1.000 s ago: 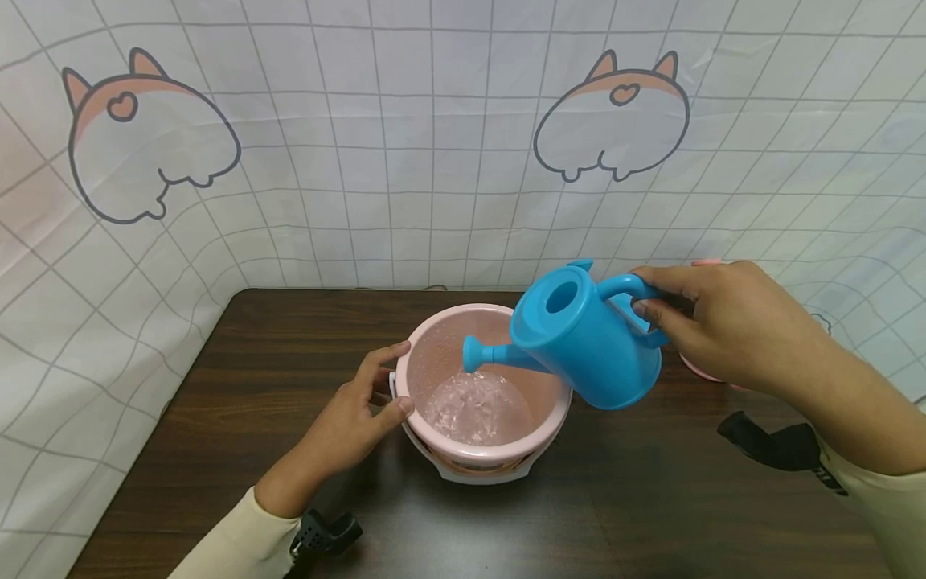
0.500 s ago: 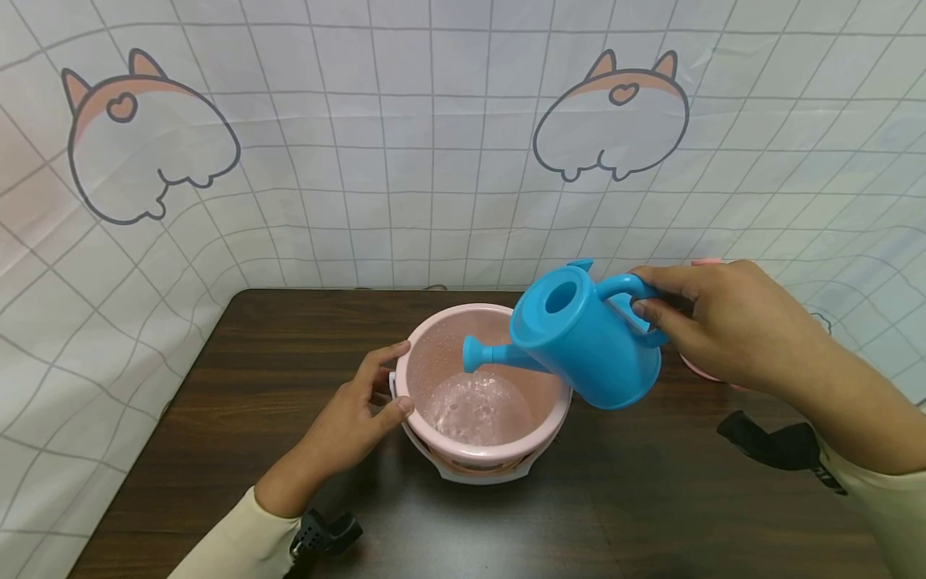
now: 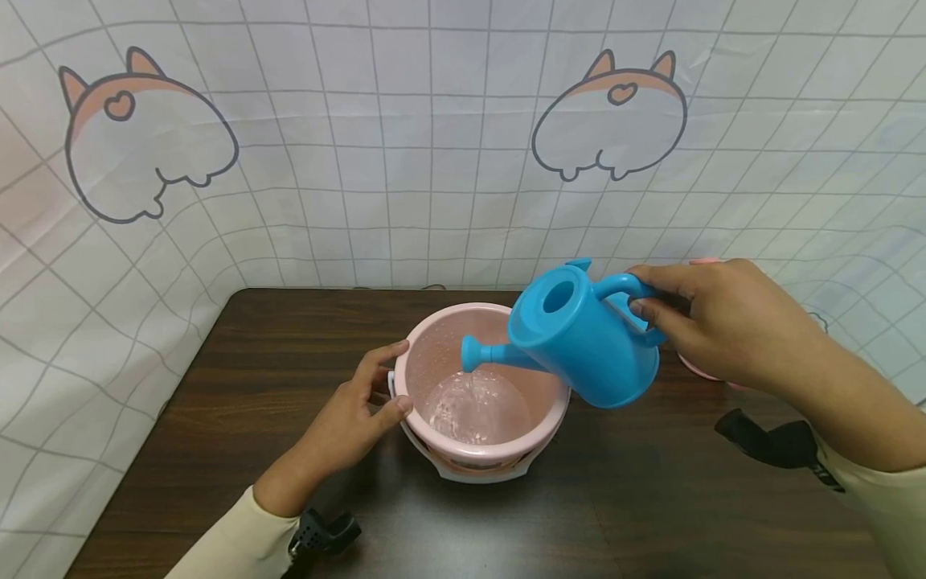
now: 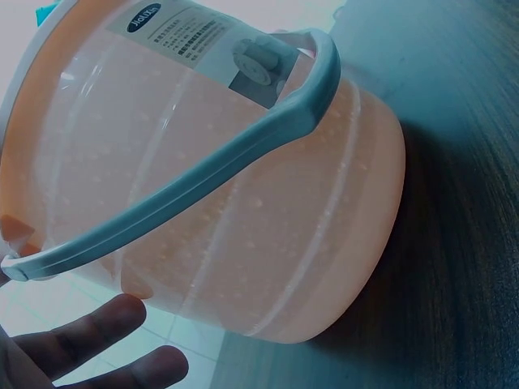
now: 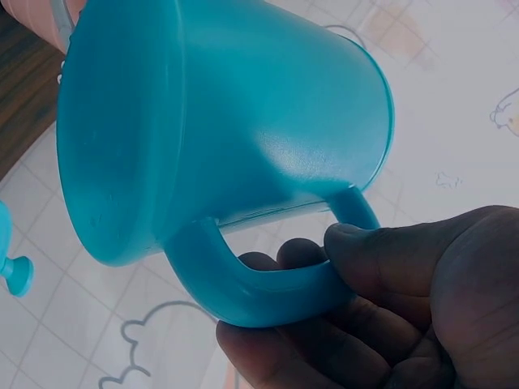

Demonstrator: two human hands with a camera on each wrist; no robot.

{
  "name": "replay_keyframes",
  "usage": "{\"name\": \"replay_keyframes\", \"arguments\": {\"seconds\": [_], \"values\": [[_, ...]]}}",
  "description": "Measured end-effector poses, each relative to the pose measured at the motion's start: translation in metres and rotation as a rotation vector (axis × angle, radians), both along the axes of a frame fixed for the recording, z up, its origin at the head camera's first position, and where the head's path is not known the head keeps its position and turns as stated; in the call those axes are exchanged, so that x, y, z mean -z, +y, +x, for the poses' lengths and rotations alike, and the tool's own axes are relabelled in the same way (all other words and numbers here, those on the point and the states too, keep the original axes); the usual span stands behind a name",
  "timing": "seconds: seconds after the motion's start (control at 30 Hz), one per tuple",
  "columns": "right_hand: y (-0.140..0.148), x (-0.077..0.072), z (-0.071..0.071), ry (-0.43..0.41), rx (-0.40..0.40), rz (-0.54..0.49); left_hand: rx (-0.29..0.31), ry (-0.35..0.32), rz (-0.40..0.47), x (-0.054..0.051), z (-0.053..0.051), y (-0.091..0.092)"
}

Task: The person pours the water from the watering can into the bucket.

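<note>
The right hand grips the handle of a blue watering can, tilted with its spout over a pink bucket. A thin stream falls from the spout onto rippling water in the bucket. On the bucket's left rim the left hand rests, thumb on the near side and a finger farther back. The left wrist view shows the bucket's wall, its grey handle hanging down, and two fingers beside it. Fingers and thumb wrap round the can's handle in the right wrist view.
A pink item stands behind the right hand, mostly hidden. The dark wooden table meets a white checked cloth at the back and left. In the right wrist view, a small blue part shows at the left edge.
A thin stream below the spout is now visible, and the ripples in the bucket look different. Both hands, the can and the bucket have held nearly the same place.
</note>
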State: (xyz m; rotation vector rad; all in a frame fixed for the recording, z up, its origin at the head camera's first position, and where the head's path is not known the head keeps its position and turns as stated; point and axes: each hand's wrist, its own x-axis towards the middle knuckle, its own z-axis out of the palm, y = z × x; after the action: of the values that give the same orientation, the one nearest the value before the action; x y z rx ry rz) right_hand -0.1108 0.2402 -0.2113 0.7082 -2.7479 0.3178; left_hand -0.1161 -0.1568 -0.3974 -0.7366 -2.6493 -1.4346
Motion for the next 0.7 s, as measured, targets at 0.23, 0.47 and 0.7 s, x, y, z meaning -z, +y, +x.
{"name": "replay_keyframes", "arguments": {"seconds": [0.23,0.47,0.7], "values": [[-0.0006,-0.0002,-0.0005,0.001,-0.002,0.0,0.004,-0.002,0.007,-0.0001,0.0004,0.0001],[-0.0003,0.0003,-0.0019,-0.004,0.003,-0.005,0.007,0.0,0.004,0.0,0.0001,-0.0002],[-0.0002,-0.0001,-0.002,-0.005,0.0,-0.004,0.003,0.001,0.0,-0.0003,-0.0001,-0.0002]]}}
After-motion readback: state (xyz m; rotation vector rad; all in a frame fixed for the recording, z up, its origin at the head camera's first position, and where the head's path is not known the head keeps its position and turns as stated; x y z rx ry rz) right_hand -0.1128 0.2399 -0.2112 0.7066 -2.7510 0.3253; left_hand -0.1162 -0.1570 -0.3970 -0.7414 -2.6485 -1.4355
